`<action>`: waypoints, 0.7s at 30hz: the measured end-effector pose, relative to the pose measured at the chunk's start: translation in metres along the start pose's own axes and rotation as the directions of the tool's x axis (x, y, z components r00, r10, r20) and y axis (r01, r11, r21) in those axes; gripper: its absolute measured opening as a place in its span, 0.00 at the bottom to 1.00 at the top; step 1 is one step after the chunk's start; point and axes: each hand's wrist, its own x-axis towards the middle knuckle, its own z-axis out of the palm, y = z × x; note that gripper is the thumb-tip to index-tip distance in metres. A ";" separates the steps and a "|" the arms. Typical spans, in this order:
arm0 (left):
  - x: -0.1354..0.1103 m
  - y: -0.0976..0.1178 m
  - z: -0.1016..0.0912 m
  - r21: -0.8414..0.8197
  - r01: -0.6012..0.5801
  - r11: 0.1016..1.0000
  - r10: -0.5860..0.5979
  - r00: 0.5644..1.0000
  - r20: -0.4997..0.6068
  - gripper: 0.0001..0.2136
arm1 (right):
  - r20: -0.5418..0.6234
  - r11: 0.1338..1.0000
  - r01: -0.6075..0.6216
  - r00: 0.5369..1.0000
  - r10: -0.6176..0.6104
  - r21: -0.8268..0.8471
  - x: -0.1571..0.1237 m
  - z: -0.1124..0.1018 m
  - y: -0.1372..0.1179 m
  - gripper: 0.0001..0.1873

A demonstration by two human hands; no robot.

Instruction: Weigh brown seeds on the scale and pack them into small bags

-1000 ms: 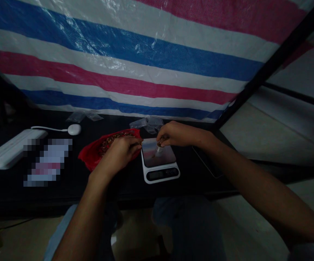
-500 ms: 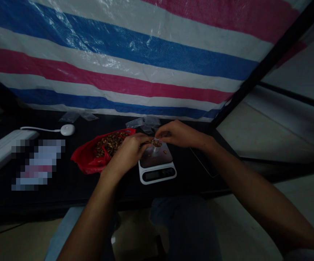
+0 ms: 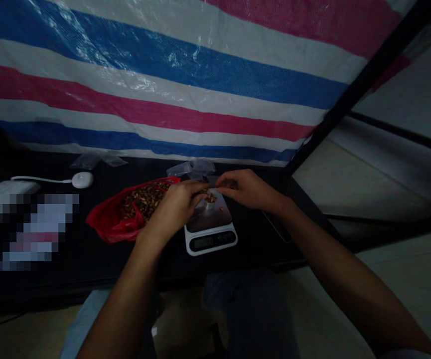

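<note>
A white digital kitchen scale stands on the black table, with a small cup heaped with brown seed-like pieces on its plate. My left hand reaches in from the left, thumb and fingers closed around some brown pieces at the cup's rim. At the cup's far right, my right hand has its fingers bent together; what is in them, if anything, is too small to tell. One loose piece lies on the plate. Left of the scale, a red plastic bag lies open, full of the same pieces.
Clear plastic bags lie behind the scale, with more clear bags at the back left. A white power strip, a white round-ended cable and a blurred-out flat item are at left. A striped sheet hangs behind.
My right hand has drawn slightly back from the cup's rim. My left fingers stay close to the cup. The whole view has shifted a little, so the table things appear further left.
</note>
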 end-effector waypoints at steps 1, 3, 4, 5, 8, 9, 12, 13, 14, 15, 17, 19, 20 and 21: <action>0.001 0.001 0.001 0.006 -0.006 1.000 0.006 1.000 0.003 0.15 | 0.017 0.999 -0.030 0.999 0.030 -0.030 -0.003 0.001 0.002 0.07; 0.003 0.003 0.002 0.016 -0.018 1.000 0.018 1.000 0.017 0.15 | 0.095 0.994 -0.078 0.992 0.085 -0.071 -0.009 0.005 0.007 0.06; 0.003 0.003 0.003 0.019 -0.022 1.000 0.021 0.999 0.026 0.15 | 0.136 0.993 -0.092 0.985 0.102 -0.080 -0.011 0.007 0.010 0.06; 0.004 0.004 0.004 0.021 -0.024 0.999 0.023 0.999 0.034 0.16 | 0.167 0.992 -0.096 0.980 0.109 -0.085 -0.013 0.010 0.012 0.06; 0.005 0.004 0.007 0.017 -0.026 1.000 0.025 0.999 0.047 0.16 | 0.193 0.992 -0.077 0.976 0.095 -0.101 -0.015 0.019 0.017 0.07; 0.005 0.003 0.007 0.013 -0.024 1.000 0.024 0.998 0.051 0.16 | 0.193 0.992 -0.068 0.977 0.087 -0.104 -0.015 0.021 0.018 0.08; 0.005 0.003 0.007 -0.002 -0.018 1.000 0.018 0.998 0.056 0.16 | 0.207 0.993 -0.067 0.975 0.086 -0.097 -0.014 0.024 0.018 0.08; 0.005 0.003 0.007 -0.007 -0.017 1.000 0.017 0.998 0.058 0.16 | 0.213 0.993 -0.074 0.973 0.093 -0.093 -0.013 0.024 0.017 0.08; 0.005 0.003 0.007 -0.012 -0.015 1.000 0.016 0.998 0.060 0.16 | 0.219 0.993 -0.081 0.971 0.100 -0.091 -0.013 0.023 0.017 0.08; 0.005 0.004 0.007 -0.017 -0.014 1.000 0.015 0.998 0.061 0.16 | 0.220 0.992 -0.087 0.970 0.104 -0.089 -0.013 0.021 0.017 0.08; 0.005 0.005 0.006 -0.032 -0.012 0.999 0.014 0.998 0.068 0.16 | 0.191 0.991 -0.097 0.975 0.112 -0.088 -0.014 0.016 0.017 0.07; 0.005 0.006 0.004 -0.047 -0.011 0.999 0.015 0.997 0.071 0.16 | 0.109 0.992 -0.110 0.987 0.117 -0.066 -0.014 0.011 0.018 0.06; 0.005 0.006 0.004 -0.053 -0.009 0.999 0.013 0.998 0.069 0.16 | 0.056 0.993 -0.110 0.992 0.113 -0.046 -0.014 0.009 0.018 0.06; 0.005 0.006 0.004 -0.059 -0.005 0.998 0.009 0.998 0.068 0.16 | 0.004 0.994 -0.104 0.995 0.104 -0.024 -0.013 0.008 0.018 0.06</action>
